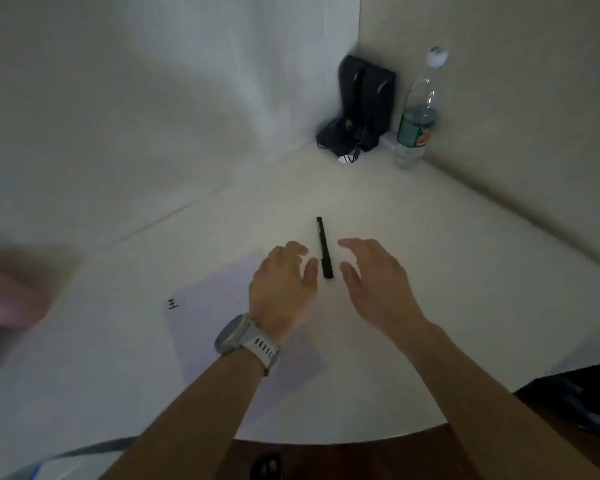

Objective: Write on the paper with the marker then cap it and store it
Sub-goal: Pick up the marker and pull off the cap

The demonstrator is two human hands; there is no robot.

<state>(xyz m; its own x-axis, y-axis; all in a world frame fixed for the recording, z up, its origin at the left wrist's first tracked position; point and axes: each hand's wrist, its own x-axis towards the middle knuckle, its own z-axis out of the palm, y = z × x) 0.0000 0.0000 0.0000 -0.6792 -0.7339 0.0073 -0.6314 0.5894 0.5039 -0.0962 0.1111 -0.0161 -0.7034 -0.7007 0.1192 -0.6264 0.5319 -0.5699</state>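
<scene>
A white table [413, 306] is seen, fitted into a corner between two pale walls. A black marker [325, 247] is laid flat on it near the middle, with its cap on. A sheet of paper [208, 306] is spread flat on the table, just to the left of the marker. A small black sign is written near the paper's left corner. In the far corner, two black speakers [364, 105] are stood side by side, with their wires bunched at the foot. A clear bottle [418, 112] with a green label is stood upright just right of them.
</scene>
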